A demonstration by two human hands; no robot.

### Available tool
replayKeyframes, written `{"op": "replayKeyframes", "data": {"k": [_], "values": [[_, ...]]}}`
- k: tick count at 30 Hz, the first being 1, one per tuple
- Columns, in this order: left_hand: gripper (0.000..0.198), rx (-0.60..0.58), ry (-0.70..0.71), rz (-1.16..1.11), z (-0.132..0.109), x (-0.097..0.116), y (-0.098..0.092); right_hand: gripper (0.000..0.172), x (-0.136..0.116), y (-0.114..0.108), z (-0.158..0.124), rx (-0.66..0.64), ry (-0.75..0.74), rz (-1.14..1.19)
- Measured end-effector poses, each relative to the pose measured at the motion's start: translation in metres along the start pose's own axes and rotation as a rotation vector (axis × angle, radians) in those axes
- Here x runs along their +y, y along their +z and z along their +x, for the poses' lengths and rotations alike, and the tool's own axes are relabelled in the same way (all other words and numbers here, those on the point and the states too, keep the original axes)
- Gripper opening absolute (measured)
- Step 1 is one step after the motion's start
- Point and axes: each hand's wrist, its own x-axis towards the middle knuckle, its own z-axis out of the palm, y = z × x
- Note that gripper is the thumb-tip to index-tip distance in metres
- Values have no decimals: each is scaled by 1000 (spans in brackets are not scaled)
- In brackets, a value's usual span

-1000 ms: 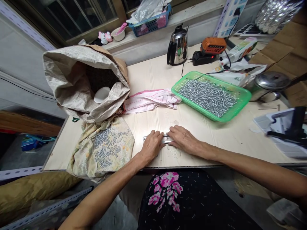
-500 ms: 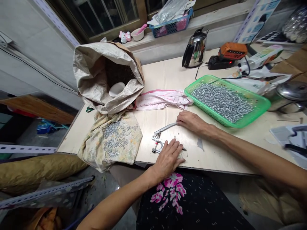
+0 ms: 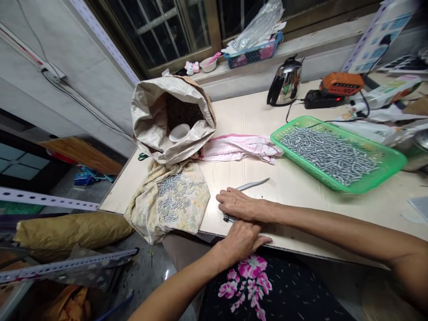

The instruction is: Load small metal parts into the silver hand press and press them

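A metal hand tool with a grey lever handle lies flat near the table's front edge. My left hand presses over its lower part, thumb stretched out; its other fingers are partly hidden under my right wrist. My right hand covers the tool's head with fingers curled down; what they pinch, if anything, is hidden. Below those fingers a small dark knob of the tool shows. To the left, many short silvery metal pins lie on a flowered cloth.
A green basket full of similar metal pieces stands at right. A pink-white towel and an open sack with a white dish lie behind. Farther back are a steel kettle and an orange battery on a charger.
My right hand has left the lever's end and moved left and down onto the tool's head. My left hand stays on the tool's lower part. The camera view has shifted left.
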Motion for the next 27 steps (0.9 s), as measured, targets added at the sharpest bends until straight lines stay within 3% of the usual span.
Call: {"op": "replayKeyframes", "data": {"k": [3, 5, 7, 10, 12, 14, 17, 19, 22, 24, 27], "values": [[42, 59, 65, 6, -2, 0, -2, 12, 3, -6, 14, -40, 138, -27], [39, 147, 168, 25, -4, -7, -12, 10, 8, -24, 9, 138, 219, -10], [27, 280, 164, 72, -6, -24, -30, 11, 17, -54, -14, 386, 304, -18], [22, 499, -198, 219, -5, -65, -68, 17, 32, -103, -69, 596, 482, -201], [21, 511, -487, 352, -1, -95, -92, 33, 37, -125, -105, 607, 662, -461], [22, 426, -669, 438, 7, -119, -108, 51, 36, -131, -129, 557, 813, -677], [25, 281, -767, 454, 18, -137, -117, 54, 24, -107, -140, 539, 788, -683], [24, 225, -784, 402, 23, -142, -116, 41, 14, -75, -134, 520, 646, -472], [19, 181, -812, 300, 28, -144, -116, 24, -1, -25, -117, 380, 514, -151], [18, 165, -821, 267, 29, -146, -118, 19, -6, -1, -106, 270, 519, -47], [19, 162, -808, 269, 27, -143, -125, 17, -9, 17, -92, 166, 550, -8]]}}
